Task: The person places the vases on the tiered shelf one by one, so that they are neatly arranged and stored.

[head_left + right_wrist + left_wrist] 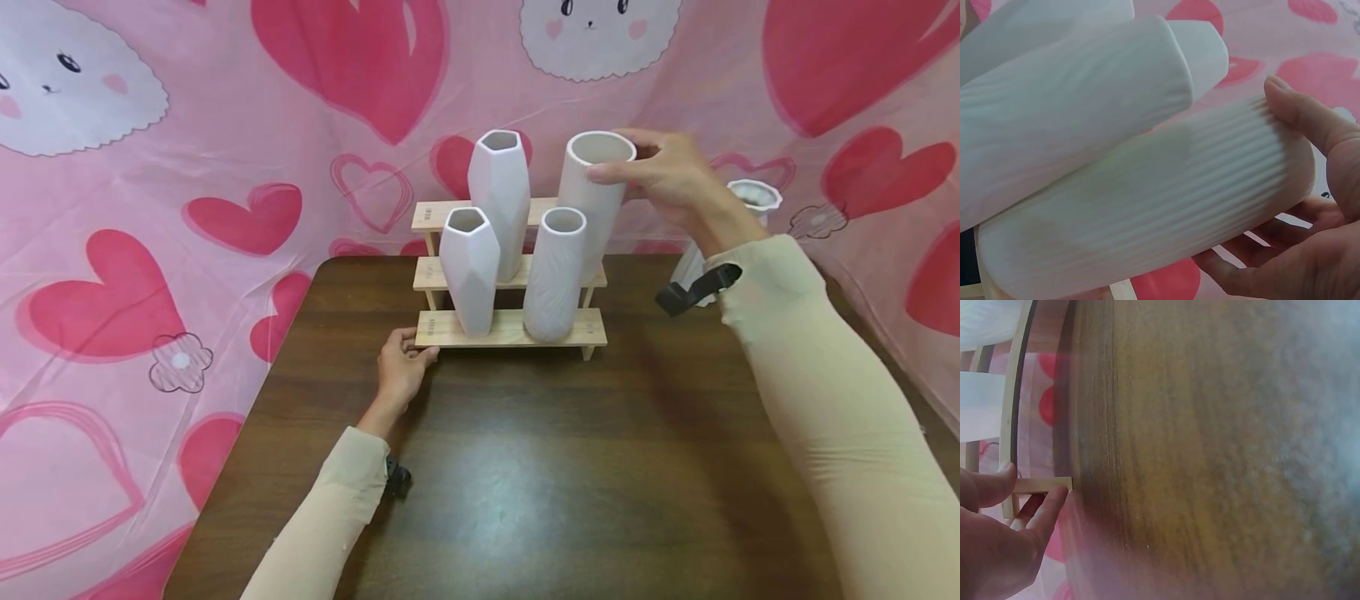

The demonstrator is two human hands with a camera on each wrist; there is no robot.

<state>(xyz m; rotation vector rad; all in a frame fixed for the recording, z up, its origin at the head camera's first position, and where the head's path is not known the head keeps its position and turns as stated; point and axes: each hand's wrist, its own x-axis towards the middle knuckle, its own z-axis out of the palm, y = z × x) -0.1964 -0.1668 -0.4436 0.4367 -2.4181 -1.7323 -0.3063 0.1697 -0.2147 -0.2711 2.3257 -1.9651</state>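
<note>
A three-step wooden stand [510, 325] bears several white vases. My left hand [401, 367] pinches its front left corner; in the left wrist view the thumb lies on the step's edge and fingers touch the stand's leg [1041, 485]. My right hand [675, 171] grips a tall ribbed vase [1147, 200] near the rim, thumb on the near side, fingers behind. That vase's base is at the middle step's right end, partly hidden. On the front step are a faceted vase [468, 271] and a wavy-textured vase [555, 279]. A taller faceted vase [501, 196] stands on the middle step.
Behind my right forearm, another white vase [753, 196] with a fluted rim stands on the dark wooden table [480, 483], partly hidden. A pink cloth [225, 150] printed with hearts hangs behind and beside the table.
</note>
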